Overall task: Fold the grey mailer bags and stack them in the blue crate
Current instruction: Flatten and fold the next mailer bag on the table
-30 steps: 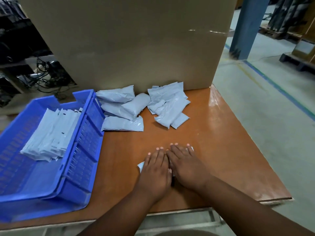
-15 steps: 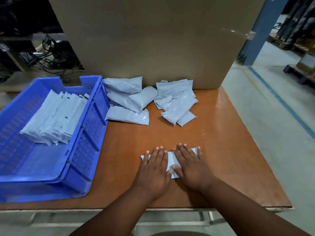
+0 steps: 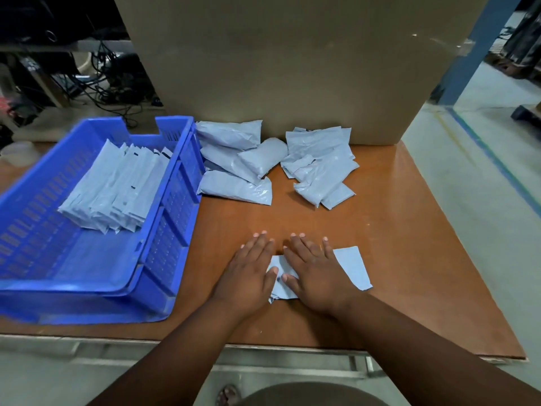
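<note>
On the brown table (image 3: 380, 230), near its front edge, both hands lie flat, palms down, on one grey mailer bag (image 3: 351, 268). Left hand (image 3: 248, 273) has fingers spread, pressing the bag's left end; right hand (image 3: 316, 273) likewise flat on its middle, nothing pinched. Bag's right end sticks out uncovered. Blue crate (image 3: 164, 259) sits left, holding a row of folded bags (image 3: 117, 186). Unfolded bags pile (image 3: 275, 168) lies further back, against a cardboard box (image 3: 278, 68).

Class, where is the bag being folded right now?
In the head view, the mailer bag lies flat on the table, front centre-right, under both hands, right of the blue crate.
</note>
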The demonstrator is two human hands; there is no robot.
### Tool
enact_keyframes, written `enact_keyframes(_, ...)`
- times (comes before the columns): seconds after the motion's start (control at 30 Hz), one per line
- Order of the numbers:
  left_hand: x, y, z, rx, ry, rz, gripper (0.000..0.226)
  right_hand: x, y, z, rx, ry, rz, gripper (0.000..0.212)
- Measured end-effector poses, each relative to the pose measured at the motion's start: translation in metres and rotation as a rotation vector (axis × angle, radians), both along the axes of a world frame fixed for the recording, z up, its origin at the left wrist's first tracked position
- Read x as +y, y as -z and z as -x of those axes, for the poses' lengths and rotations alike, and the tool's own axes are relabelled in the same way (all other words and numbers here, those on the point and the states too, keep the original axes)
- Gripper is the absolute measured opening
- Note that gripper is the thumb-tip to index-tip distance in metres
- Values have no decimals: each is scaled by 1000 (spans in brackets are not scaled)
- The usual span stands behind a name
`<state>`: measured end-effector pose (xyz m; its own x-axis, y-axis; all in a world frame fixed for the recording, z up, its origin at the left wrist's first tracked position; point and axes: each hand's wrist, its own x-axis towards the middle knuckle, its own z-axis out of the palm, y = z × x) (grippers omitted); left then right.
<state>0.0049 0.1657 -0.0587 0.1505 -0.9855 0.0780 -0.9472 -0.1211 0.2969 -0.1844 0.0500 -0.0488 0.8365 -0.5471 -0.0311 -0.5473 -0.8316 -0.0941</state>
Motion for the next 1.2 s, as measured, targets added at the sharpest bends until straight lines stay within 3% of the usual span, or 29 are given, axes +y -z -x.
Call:
enact_keyframes(0.1,7,19,13,-92,113,-95,67,8,18,1,44,-29,48,73)
enact_keyframes(0.27,8,27,9,-160,131,-80,67,7,22,2,44,-26,45,75)
enact_keyframes(0.4,10,22,6,-52,78,-29,65,8,18,2,15,-4,11,73)
enact_keyframes(0.47,20,13,4,28,-62,92,55,8,18,3,-26,24,-7,69)
enact_keyframes(0.57,41,2,3,-111,-141,269,15,7,22,7,-92,103,6,60)
enact_keyframes(0.67,46,0,5,-148,-96,183,16,2,22,5,-106,185,44,55)
enact_keyframes(0.83,26,1,13,319,-387,116,24,-7,14,-4,-64,323,121,46)
enact_keyframes(1.0,1,-4,24,439,-496,-71,28,-11,9,-6,-155,211,136,38)
enact_keyframes(1.1,-15,-6,28,546,-585,-116,25,-5,4,-12,-199,53,76,47)
enact_keyframes(1.2,-25,-10,29,595,-635,-151,23,-2,3,-17,-165,112,4,56)
